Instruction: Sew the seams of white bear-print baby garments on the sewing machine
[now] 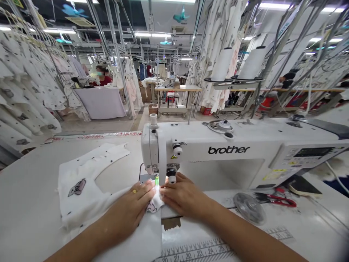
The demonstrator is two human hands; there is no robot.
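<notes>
- Left hand [131, 207] flat on fabric [81, 193], fingertips at needle.
- Right hand [182, 196] touching fabric edge beside it.
- Machine [231, 153] on surface [27, 203]; snips [276, 199] right.

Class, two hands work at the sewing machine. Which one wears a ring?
The left hand, pressed flat on the white fabric, has a yellow ring on one finger. The right hand wears none.

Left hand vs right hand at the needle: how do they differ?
The left hand wears a yellow ring; the right hand shows none. The left hand lies on the white printed fabric; the right hand rests mostly on the machine bed, only its fingertips at the fabric's edge. Both are flat, palms down, fingertips meeting just before the presser foot.
</notes>
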